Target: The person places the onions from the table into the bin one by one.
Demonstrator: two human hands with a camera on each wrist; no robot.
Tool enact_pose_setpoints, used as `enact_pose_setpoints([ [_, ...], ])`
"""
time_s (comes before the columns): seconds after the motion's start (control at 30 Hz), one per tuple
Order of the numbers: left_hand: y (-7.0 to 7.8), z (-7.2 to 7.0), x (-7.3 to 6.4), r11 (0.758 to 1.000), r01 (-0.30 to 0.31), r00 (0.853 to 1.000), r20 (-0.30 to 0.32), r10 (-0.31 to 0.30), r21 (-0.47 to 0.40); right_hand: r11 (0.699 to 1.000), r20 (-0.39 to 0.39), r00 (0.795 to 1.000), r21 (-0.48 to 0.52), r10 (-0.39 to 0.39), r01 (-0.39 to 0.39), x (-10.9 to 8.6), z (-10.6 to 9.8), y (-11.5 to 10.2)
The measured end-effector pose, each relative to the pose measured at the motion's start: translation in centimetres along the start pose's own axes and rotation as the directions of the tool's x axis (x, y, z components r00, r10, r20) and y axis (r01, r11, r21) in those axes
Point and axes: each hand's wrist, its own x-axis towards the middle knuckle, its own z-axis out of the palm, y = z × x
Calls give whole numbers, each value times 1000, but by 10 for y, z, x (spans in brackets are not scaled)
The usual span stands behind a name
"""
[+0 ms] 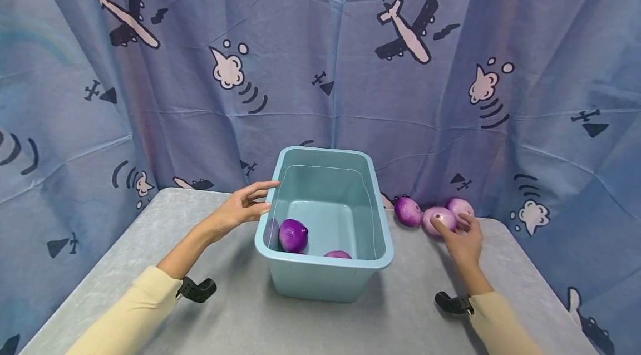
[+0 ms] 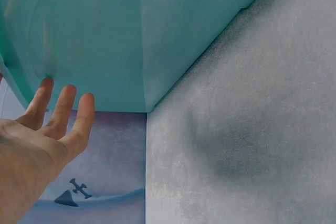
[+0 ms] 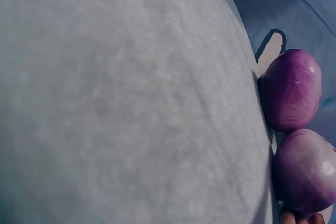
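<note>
A light blue plastic bin (image 1: 325, 280) stands on the table with its top open. Inside are a purple onion (image 1: 292, 236) by the left wall and another onion (image 1: 338, 254), mostly hidden behind the front rim. My left hand (image 1: 242, 205) is at the bin's left rim; the left wrist view has its fingers extended against the outer wall. On the right, three red onions sit together: a darker one (image 1: 408, 212), a paler one (image 1: 434, 215) and one behind (image 1: 459, 206). My right hand (image 1: 464, 239) reaches to the last two, thumb and fingers spread, fingertips touching the paler onion.
A grey cloth-topped table (image 1: 220, 310) carries everything. Behind it and at both sides hangs a blue curtain (image 1: 310, 65) with airplane prints. The onions lie along the table's back edge. A black wrist device is on each arm.
</note>
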Motion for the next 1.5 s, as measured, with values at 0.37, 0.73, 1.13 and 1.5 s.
enact_pose_setpoints([
  [0.37,0,0,1,1000,-1,1000,3,1,17,983,88,984,-86,-156,164,9,-8,7],
  [0.73,1,-1,1,1000,2,1000,-2,-2,14,942,235,934,-137,-268,305,20,-21,10],
  [1.13,0,-2,1,1000,8,1000,-6,-8,-1,933,282,927,-192,-246,306,27,-17,13],
  [1.5,-1,-2,1,1000,9,1000,-5,-9,-13,940,280,934,-190,-224,283,25,-23,15],
])
